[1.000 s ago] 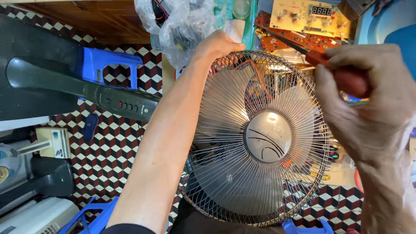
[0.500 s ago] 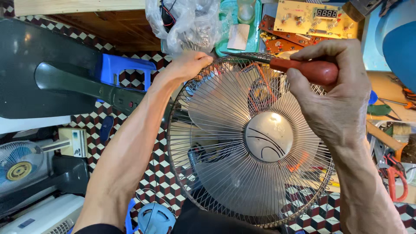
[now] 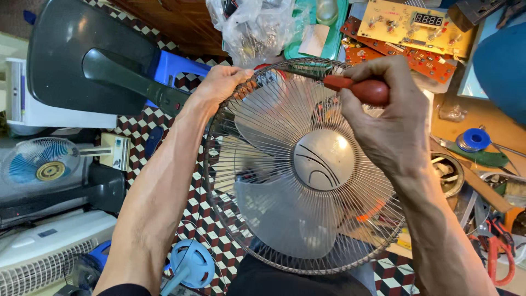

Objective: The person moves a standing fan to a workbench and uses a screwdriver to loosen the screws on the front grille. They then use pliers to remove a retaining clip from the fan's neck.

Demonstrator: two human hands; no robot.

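Two hands on the round silver wire fan grille [image 3: 307,164], centre frame. Your left hand [image 3: 219,87] grips its upper-left rim, fingers curled over the wire. Your right hand [image 3: 383,109] is fisted around a red-handled screwdriver [image 3: 359,89], shaft lying along the top rim.

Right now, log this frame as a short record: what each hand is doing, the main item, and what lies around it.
Left hand: grips the top rim of the fan guard.
Right hand: holds a red-handled screwdriver, tip at the guard's upper edge.
Fan: wire guard on, grey blades behind it, round hub cap.
Surface: checkered floor.
Nearby: circuit boards, plastic bag, black fan base, small blue fan.
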